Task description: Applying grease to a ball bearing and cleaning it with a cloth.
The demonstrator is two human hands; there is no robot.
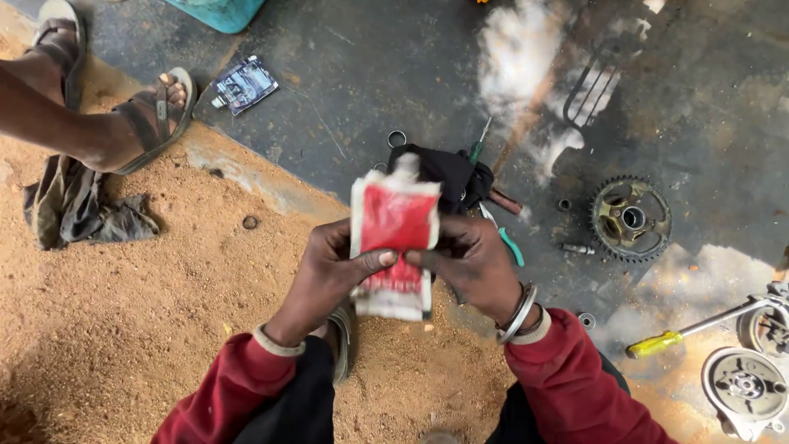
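Tube (394,238) of red-and-white paste stands upright between my two hands, nozzle end away from me; my left hand (329,275) and right hand (472,263) both pinch its crumpled lower half, thumbs meeting across the front.

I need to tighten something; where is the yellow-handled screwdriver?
In the head view, the yellow-handled screwdriver lies on the dark floor at lower right, beyond the right hand, just left of the round metal cover.

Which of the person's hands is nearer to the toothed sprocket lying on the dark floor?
The right hand. It is nearer the sprocket, which lies to its right. The left hand is farther, beyond the red and white tube that both hands hold.
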